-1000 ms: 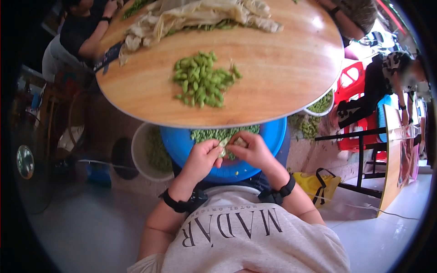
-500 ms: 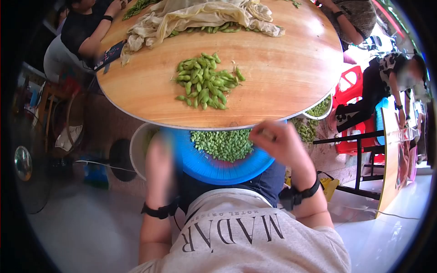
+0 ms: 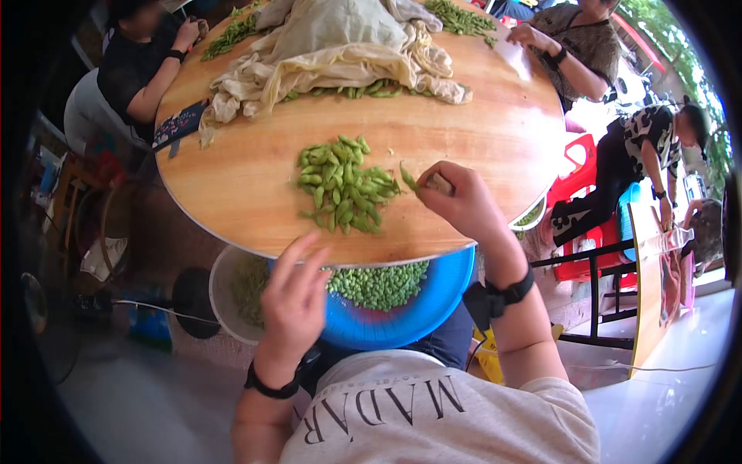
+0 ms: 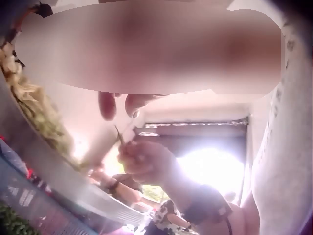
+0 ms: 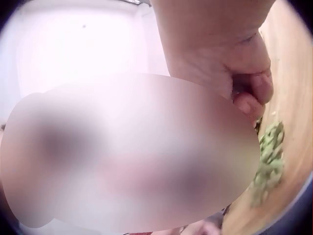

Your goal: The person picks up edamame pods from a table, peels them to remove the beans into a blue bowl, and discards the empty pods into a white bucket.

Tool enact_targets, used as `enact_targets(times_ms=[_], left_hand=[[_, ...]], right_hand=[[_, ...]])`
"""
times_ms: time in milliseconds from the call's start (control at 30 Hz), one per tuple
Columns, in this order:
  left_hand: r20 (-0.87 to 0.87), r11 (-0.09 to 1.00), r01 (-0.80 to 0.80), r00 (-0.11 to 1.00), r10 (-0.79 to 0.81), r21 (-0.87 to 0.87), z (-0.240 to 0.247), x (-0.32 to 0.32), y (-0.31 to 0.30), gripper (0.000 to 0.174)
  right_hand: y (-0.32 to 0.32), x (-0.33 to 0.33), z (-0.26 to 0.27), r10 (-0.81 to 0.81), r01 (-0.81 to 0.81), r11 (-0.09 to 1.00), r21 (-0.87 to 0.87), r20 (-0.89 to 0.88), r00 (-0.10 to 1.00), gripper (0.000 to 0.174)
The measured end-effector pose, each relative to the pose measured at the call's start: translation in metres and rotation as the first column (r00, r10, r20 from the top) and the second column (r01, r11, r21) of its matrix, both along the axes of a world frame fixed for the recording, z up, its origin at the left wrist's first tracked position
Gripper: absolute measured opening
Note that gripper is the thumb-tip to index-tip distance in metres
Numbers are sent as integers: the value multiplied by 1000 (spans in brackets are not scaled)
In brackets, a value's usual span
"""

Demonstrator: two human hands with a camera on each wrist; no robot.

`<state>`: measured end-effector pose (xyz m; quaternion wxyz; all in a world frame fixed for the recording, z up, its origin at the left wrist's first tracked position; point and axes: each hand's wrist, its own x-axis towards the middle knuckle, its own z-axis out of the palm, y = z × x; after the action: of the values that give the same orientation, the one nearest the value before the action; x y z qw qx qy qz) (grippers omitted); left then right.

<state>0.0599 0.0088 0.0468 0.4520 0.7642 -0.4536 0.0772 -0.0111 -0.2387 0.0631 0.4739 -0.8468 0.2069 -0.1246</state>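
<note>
A pile of green edamame pods (image 3: 344,185) lies near the front edge of the round wooden table (image 3: 464,139). Just right of the pile, my right hand (image 3: 470,205) pinches a single edamame pod (image 3: 409,178) between thumb and forefinger; the pod's tip also shows in the left wrist view, above the right hand (image 4: 149,161). Something pale shows among the curled fingers. My left hand (image 3: 295,298) is raised by the table's front edge, its fingers loosely extended and holding nothing. Below the edge, a blue basin (image 3: 386,329) on the lap holds shelled green beans (image 3: 379,286).
A pale bucket (image 3: 224,298) with green pods stands left of the basin. Cream cloth (image 3: 332,66) covers a heap at the table's middle, with more pods (image 3: 460,19) beyond. Other people sit at the far left and right. A dark patterned item (image 3: 179,125) lies at the left edge.
The hands came together over the basin at first, then parted. My right hand has reached up over the table and now pinches a pod; the left has swung out, then back toward the table edge.
</note>
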Motion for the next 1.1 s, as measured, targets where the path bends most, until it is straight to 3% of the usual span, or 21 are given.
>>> enact_targets(times_ms=[67, 133, 233, 267, 333, 367, 433, 733, 1100], left_hand=[[77, 987, 145, 987, -140, -68, 13, -8, -29, 38], [217, 969, 237, 944, -248, 75, 11, -9, -42, 35], [74, 954, 296, 951, -300, 54, -9, -16, -39, 30], [-34, 957, 289, 957, -288, 39, -9, -21, -38, 27], [-237, 969, 246, 942, -238, 7, -8, -33, -33, 22], [-290, 974, 228, 931, -223, -16, -9, -37, -32, 21], [-396, 979, 194, 896, -202, -59, -14, -45, -30, 17], [-239, 994, 90, 968, -73, 64, -9, -61, -24, 15], [-165, 993, 74, 984, -59, 90, -10, -67, -19, 13]], right_hand=[[18, -16, 18, 225, -221, 971, 94, -32, 974, 17], [32, -33, 16, 340, -325, 926, 192, -53, 939, 17], [36, -48, 5, 336, -319, 910, 265, -19, 942, 18], [38, -55, -1, 283, -262, 865, 429, 15, 959, 21], [41, -63, -14, 178, -167, 688, 706, 59, 982, 26], [46, -66, -22, 216, -248, 605, 757, 145, 966, 36], [60, -70, -31, 211, -249, 556, 793, 155, 965, 38], [79, -74, -36, 233, -293, 532, 794, 195, 953, 34], [83, -76, -38, 242, -309, 572, 760, 203, 949, 30]])
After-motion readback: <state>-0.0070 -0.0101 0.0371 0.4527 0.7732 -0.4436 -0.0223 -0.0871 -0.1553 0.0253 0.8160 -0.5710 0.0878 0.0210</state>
